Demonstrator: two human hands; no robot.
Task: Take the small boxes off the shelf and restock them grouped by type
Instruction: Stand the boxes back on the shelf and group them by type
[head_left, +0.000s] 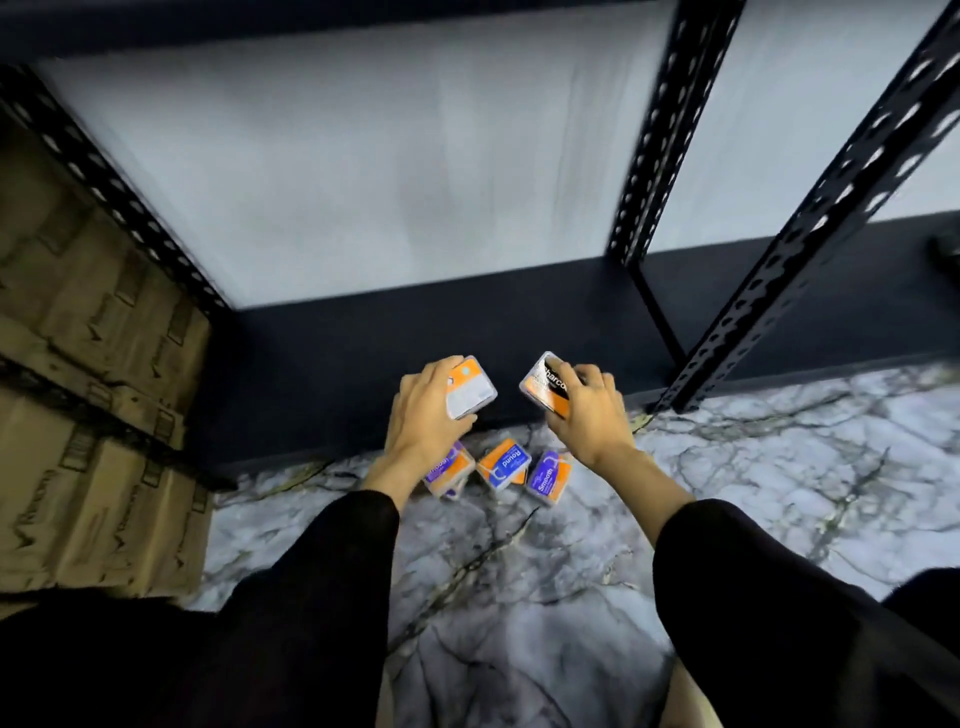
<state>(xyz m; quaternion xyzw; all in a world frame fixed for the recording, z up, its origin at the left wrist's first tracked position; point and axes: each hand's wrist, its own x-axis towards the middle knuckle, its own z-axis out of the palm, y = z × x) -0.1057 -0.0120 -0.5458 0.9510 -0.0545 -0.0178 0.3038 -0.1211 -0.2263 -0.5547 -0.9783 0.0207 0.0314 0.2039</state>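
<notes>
Orange boxes are gripped, one in your left hand (423, 410), one in your right hand (589, 413). Shelf (363, 353) lies at twelve o'clock, equally near both; three boxes (503, 464) sit at six.

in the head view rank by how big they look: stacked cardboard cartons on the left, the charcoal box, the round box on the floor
1. cardboard cartons, largest by far.
2. charcoal box, held in the right hand.
3. Round box. It looks close to the charcoal box in size, so their order is unsure.

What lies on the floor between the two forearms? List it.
In the head view, three small boxes lie there on the marble floor: the left box, the "Round" box and the "Smooth" box.
</notes>
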